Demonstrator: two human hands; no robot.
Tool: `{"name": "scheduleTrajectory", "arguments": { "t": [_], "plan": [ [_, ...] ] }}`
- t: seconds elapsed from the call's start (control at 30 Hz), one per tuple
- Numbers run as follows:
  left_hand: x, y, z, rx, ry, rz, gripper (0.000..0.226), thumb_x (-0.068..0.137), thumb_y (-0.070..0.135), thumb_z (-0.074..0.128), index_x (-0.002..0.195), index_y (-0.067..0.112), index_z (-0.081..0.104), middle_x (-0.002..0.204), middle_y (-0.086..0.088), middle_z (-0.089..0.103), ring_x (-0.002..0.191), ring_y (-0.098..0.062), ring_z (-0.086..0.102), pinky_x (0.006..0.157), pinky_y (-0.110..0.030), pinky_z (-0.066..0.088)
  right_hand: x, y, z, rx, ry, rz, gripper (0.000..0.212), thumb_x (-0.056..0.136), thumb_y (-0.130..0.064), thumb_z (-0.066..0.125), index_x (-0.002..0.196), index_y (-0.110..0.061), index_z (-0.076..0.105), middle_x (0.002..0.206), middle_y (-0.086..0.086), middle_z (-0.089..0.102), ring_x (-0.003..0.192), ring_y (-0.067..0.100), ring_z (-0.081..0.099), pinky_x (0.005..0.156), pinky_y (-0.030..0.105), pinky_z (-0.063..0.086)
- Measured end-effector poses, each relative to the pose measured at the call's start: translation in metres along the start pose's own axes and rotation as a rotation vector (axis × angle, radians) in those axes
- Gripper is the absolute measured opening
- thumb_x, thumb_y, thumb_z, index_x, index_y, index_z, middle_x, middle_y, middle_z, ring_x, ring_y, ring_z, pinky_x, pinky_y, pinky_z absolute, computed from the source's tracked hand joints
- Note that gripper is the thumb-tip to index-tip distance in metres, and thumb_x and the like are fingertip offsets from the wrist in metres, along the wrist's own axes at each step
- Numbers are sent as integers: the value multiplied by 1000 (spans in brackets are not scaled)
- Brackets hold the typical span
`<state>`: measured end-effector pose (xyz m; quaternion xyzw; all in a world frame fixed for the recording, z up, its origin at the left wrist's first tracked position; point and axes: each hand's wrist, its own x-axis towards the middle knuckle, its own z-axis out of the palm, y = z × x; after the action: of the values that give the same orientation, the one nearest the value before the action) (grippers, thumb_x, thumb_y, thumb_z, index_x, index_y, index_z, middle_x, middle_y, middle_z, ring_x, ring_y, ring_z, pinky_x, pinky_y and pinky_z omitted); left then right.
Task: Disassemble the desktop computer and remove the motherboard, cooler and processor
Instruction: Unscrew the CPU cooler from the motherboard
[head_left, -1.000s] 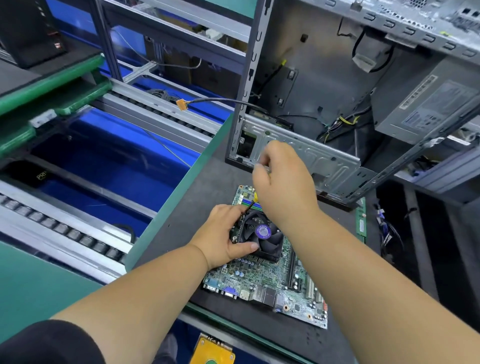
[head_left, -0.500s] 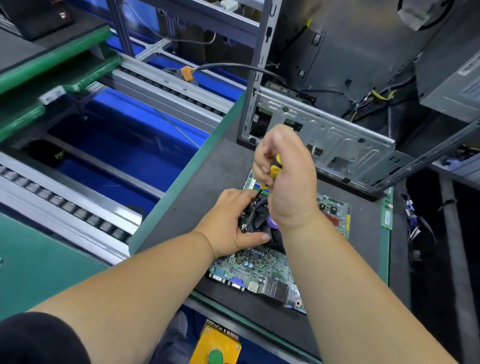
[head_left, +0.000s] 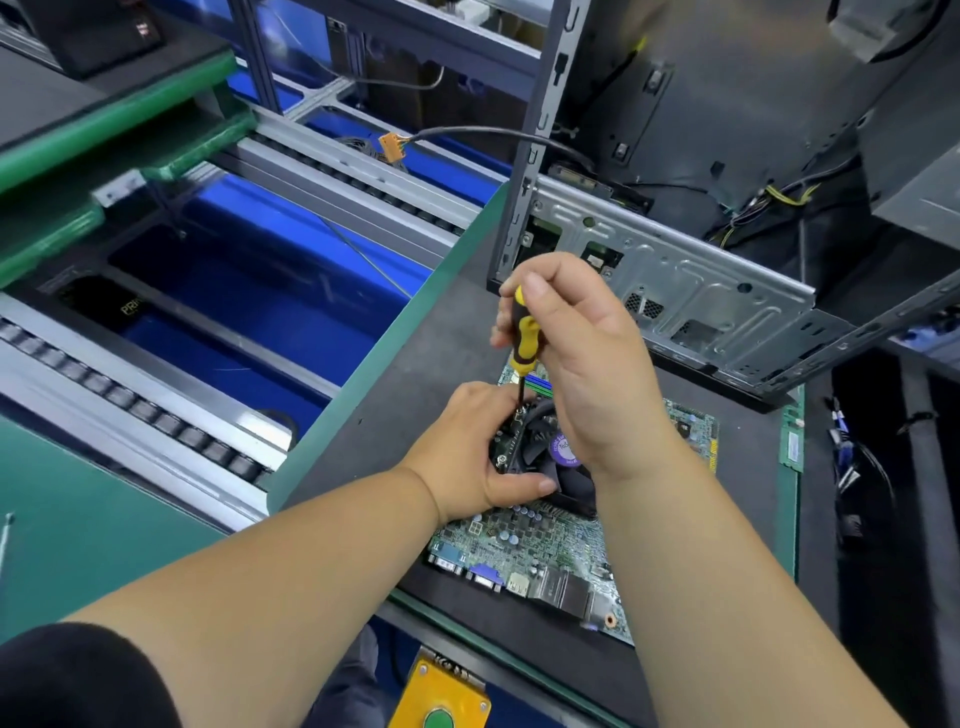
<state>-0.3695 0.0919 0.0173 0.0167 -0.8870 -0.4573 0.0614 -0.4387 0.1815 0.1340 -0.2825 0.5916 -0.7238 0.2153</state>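
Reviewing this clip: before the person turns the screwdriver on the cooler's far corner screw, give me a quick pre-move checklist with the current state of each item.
1. Motherboard out of the case, flat on the mat: ok.
2. Left hand grips the cooler to steady it: ok.
3. Right hand grips the screwdriver handle: ok.
4. Shaft near upright over the cooler's far-left corner: ok.
5. Tip seated in the screw head: cannot tell, too small.
6. Near-left corner screw already out: not ok, it shows in place.
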Motion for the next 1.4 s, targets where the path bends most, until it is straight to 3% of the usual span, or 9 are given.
{"name": "scheduleTrajectory", "arguments": {
  "t": [0.2, 0.4, 0.6, 0.77, 0.93, 1.03, 1.17, 1.3, 1.4],
  "plan": [
    [0, 0, 0, -12, -1, 5, 84, 63, 65, 64, 132, 20, 47, 109, 9, 43, 114, -14, 36, 99, -35, 39, 0, 3, 8, 10, 43, -91, 25, 87, -14, 33, 65, -11, 44, 57, 0, 37, 53, 17, 29, 51, 26, 24],
    [0, 1, 0, -16, -10, -16, 94, 60, 68, 60, 139, 22, 42, 111, 5, 45, 116, -13, 34, 101, -31, 36, 21, -11, -6, 133, -142, 122, 23, 79, -17, 31, 59, -10, 40, 43, -1, 27, 43, 11, 17, 46, 25, 11],
    [-1, 1, 0, -12, -36, -43, 93, 62, 69, 57, 140, 22, 38, 115, -2, 45, 117, -14, 33, 100, -36, 38, 10, -8, -11, -82, 101, 99, 20, 92, -27, 47, 82, -13, 58, 72, 2, 58, 70, 19, 60, 73, 44, 41],
    [0, -1, 1, 6, -41, -36, 89, 64, 67, 55, 136, 16, 41, 123, -4, 44, 120, -17, 33, 102, -36, 35, 4, -4, 5, -49, 210, -1, 29, 87, -16, 37, 61, -17, 49, 58, 1, 43, 53, 17, 37, 54, 27, 34],
    [1, -2, 2, 10, -6, -3, 88, 64, 68, 55, 134, 17, 42, 121, -2, 46, 117, -14, 34, 101, -33, 34, 21, -17, -9, 135, -96, 109, 26, 76, -17, 32, 51, -13, 36, 43, 0, 24, 43, 12, 13, 46, 26, 10],
    [2, -1, 2, 28, -14, -5, 89, 64, 71, 54, 134, 17, 42, 119, -2, 46, 117, -15, 35, 100, -36, 36, 19, -17, -16, 143, -57, 133, 14, 80, -16, 35, 69, -10, 41, 50, 4, 35, 46, 15, 26, 51, 32, 20],
    [1, -3, 2, 26, -14, -8, 95, 64, 72, 54, 139, 16, 39, 123, -2, 45, 120, -16, 34, 101, -37, 36, 3, -5, -16, -39, 132, 72, 16, 90, -27, 52, 85, -13, 58, 74, 2, 60, 73, 19, 57, 68, 34, 42],
    [1, -2, 2, 25, -19, -8, 88, 65, 68, 55, 134, 16, 42, 120, -3, 45, 117, -17, 35, 99, -38, 38, -1, 3, -1, -87, 171, -24, 25, 96, -30, 41, 79, -24, 59, 72, -1, 52, 71, 16, 47, 68, 32, 37],
    [1, -3, 2, 27, -11, -1, 85, 65, 67, 55, 133, 17, 44, 120, -2, 45, 117, -17, 35, 98, -38, 38, 6, 5, 7, 38, 108, -32, 32, 93, -19, 35, 65, -13, 49, 55, 0, 39, 53, 16, 32, 53, 26, 28]
  ]
}}
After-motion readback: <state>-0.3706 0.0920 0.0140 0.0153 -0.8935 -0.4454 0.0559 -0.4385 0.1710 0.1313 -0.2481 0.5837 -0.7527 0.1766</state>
